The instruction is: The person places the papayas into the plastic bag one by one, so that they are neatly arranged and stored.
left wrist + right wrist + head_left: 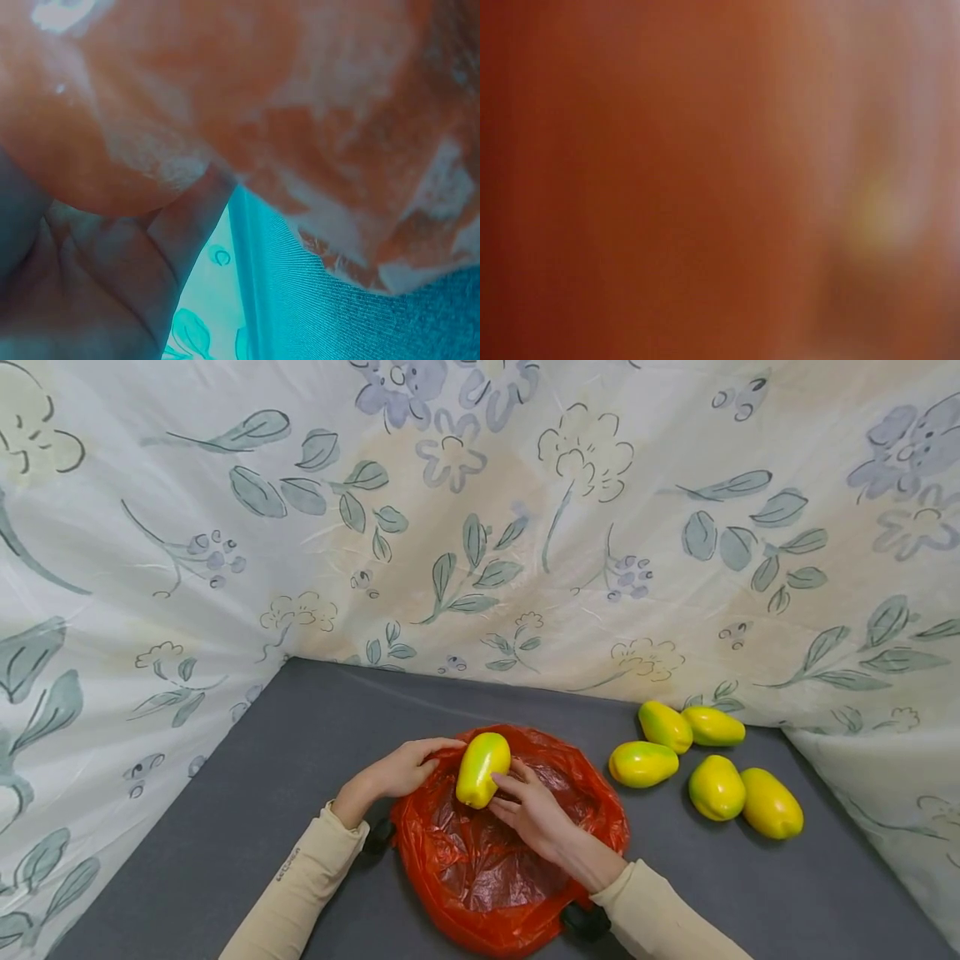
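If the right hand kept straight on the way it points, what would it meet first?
The glossy yellow-green oblong fruit, which the right hand touches with its fingers. Beyond it, the left hand at the crumpled red plastic bag looks roughly in line, though depth is unclear.

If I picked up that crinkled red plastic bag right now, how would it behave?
The red plastic bag would probably flop and crumple, since it looks thin and visibly creased. Its glossy sheen suggests it may feel slippery.

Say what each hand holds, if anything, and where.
Left hand: the red bag, by its far left rim. Right hand: the yellow fruit, by its lower right side.
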A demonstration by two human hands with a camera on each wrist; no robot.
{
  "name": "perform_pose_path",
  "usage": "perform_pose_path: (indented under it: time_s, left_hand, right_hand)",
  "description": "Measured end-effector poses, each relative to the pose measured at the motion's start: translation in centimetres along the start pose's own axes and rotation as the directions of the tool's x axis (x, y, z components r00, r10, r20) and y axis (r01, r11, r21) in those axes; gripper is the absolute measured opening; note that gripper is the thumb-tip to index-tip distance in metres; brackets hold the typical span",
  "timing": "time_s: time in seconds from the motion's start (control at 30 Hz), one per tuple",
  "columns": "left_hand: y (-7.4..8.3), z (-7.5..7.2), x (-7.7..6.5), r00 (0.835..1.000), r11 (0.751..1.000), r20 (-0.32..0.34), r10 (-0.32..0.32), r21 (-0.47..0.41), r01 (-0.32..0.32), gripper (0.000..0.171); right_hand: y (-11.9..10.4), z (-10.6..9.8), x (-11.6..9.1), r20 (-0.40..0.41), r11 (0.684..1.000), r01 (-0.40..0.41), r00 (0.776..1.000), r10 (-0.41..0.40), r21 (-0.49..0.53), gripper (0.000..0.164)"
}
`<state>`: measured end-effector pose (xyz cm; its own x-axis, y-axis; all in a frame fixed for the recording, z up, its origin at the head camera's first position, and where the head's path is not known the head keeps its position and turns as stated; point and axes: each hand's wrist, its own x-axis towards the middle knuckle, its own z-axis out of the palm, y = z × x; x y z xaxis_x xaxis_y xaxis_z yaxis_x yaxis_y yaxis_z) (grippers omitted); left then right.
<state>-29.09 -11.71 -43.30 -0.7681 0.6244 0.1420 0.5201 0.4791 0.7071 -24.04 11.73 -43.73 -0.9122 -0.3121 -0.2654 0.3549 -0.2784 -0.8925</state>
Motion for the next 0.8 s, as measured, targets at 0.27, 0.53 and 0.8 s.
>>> perform_pose_path:
  time_s: [0.27,0.53,0.8]
  left_hand:
    - [0.05,0.01,0.07,1.000,1.000,0.000,0.009,0.015,-0.009,0.045]
    - [0.33,-0.11,0.00,1.000,1.000,0.007,-0.026,-0.001,0.026,0.045]
    - [0.11,-0.12,-0.06,1.000,1.000,0.001,-0.027,0.005,0.027,0.045]
  right_hand:
    - [0.00,0.16,-0.19,-0.045,0.999,0.032,0.998,-0.032,-0.017,0.073]
    - [-0.39,0.02,-0.15,0.048,0.999,-0.021,0.999,0.019,0.046,0.074]
    - [-0.31,-0.40,-0.21,0.069,1.000,-0.018,0.997,0.017,0.023,0.073]
